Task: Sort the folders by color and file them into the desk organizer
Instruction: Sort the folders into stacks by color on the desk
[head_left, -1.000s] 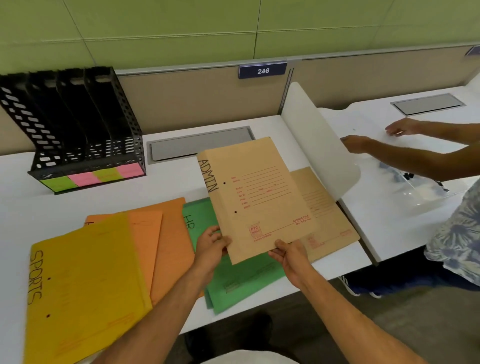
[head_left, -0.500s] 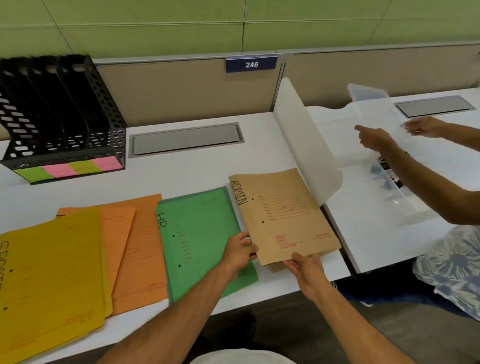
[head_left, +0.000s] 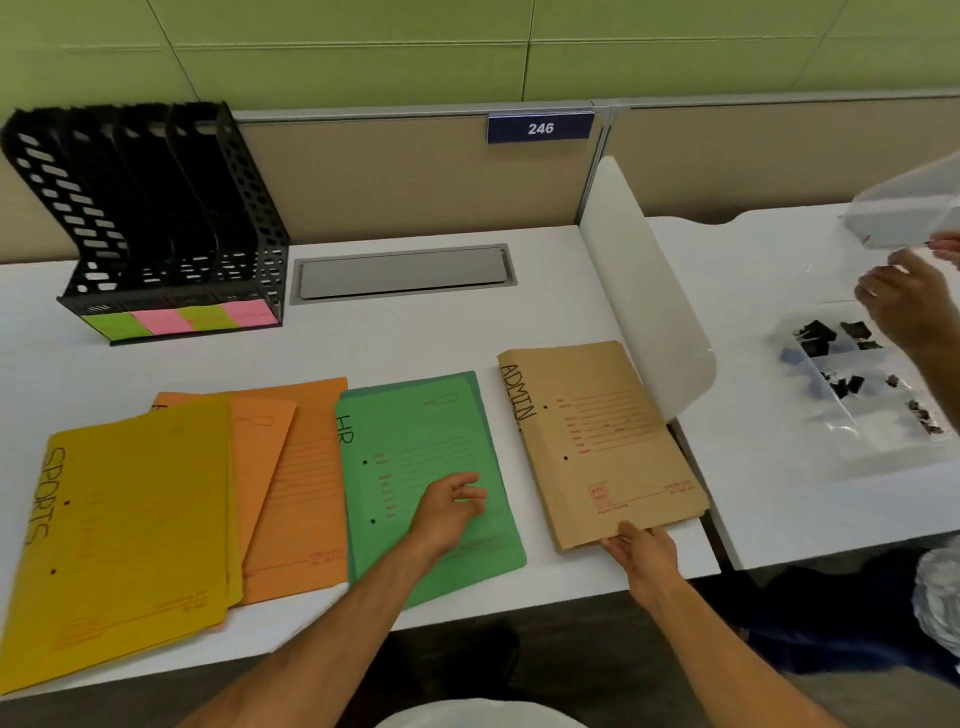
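Right grip (head_left: 641, 553) holds brown folder (head_left: 597, 441) (flat) on white desk (head_left: 426, 332).

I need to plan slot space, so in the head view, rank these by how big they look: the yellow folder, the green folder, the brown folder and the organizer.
1. Yellow folder, though it lies nearest the camera.
2. Organizer.
3. Green folder and brown folder look alike; no ranking.
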